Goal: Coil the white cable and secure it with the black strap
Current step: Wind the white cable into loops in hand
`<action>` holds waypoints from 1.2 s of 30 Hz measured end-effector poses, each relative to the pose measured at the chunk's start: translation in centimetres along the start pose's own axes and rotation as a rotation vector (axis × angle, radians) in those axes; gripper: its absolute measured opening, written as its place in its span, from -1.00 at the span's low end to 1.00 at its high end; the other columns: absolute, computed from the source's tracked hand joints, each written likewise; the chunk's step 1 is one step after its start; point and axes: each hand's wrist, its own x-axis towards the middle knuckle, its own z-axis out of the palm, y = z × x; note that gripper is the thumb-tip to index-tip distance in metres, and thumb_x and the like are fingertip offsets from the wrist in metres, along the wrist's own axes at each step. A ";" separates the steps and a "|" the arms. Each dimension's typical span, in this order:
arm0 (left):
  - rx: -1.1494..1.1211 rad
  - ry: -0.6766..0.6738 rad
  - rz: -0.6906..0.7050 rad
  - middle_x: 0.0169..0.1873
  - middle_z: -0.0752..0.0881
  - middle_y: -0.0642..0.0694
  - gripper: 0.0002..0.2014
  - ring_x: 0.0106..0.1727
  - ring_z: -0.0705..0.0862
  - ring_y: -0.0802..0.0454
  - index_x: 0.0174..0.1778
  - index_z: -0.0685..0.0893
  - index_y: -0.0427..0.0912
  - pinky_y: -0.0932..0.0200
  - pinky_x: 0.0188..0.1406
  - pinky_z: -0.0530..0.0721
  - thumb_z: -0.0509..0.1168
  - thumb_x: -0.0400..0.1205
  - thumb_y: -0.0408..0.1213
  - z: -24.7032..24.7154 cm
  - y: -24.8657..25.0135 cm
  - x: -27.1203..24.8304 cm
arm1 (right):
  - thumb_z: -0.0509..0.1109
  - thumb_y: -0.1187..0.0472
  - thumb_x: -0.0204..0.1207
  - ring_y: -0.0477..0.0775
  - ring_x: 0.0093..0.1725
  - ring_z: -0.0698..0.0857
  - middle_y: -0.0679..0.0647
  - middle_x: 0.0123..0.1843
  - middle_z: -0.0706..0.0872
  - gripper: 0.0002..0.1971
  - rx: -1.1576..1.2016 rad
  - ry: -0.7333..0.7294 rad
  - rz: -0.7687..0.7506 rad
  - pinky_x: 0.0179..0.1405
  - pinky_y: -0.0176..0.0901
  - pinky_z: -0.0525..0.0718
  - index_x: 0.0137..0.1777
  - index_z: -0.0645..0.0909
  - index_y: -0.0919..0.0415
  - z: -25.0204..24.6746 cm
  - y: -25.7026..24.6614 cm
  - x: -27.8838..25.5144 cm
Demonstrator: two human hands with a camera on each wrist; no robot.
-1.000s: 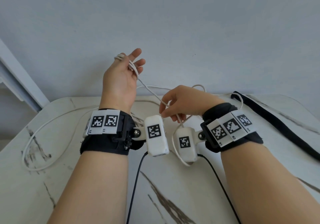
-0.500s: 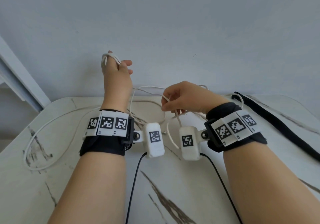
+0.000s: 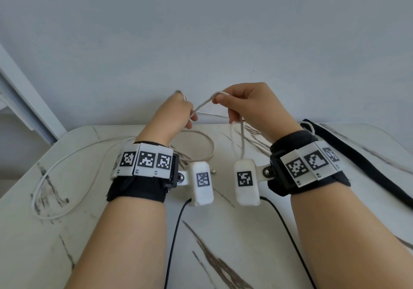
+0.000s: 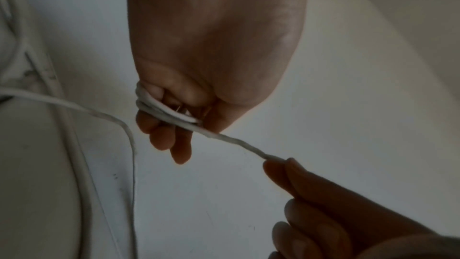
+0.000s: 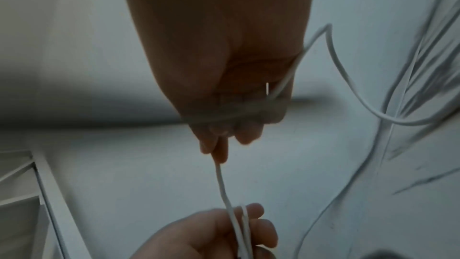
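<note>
Both hands are raised above the table's far edge. My left hand (image 3: 180, 115) grips several turns of the white cable (image 3: 202, 105) wound round its curled fingers (image 4: 161, 139). A short taut run of cable (image 4: 231, 141) leads from there to my right hand (image 3: 223, 101), which pinches it between thumb and fingertips (image 5: 219, 151). Slack hangs below the right hand (image 3: 242, 141), and a long loop (image 3: 67, 165) lies on the table at the left. The black strap (image 3: 357, 161) lies flat on the table at the far right, untouched.
The white marble table (image 3: 223, 233) ends at a pale wall just beyond the hands. A small metal plug (image 3: 214, 171) lies between the wrists. Two thin black leads (image 3: 176, 233) run from the wrist cameras toward me. A white frame (image 3: 29, 101) stands at the left.
My left hand has dropped from its raised, open pose and closed on the wound cable. My right hand has risen and pulled the run between the hands taut.
</note>
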 end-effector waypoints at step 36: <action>-0.404 -0.428 0.153 -0.67 0.26 -0.01 -0.57 -0.65 0.17 0.08 -0.30 0.68 -0.23 0.25 -0.61 0.23 0.18 0.72 0.01 -1.6 0.2 -1.5 | 0.53 0.15 0.47 -0.02 -0.58 0.57 0.14 -0.41 0.70 -0.86 -0.027 0.334 0.204 -0.72 -0.46 0.43 -0.21 0.76 0.23 -0.5 1.6 0.7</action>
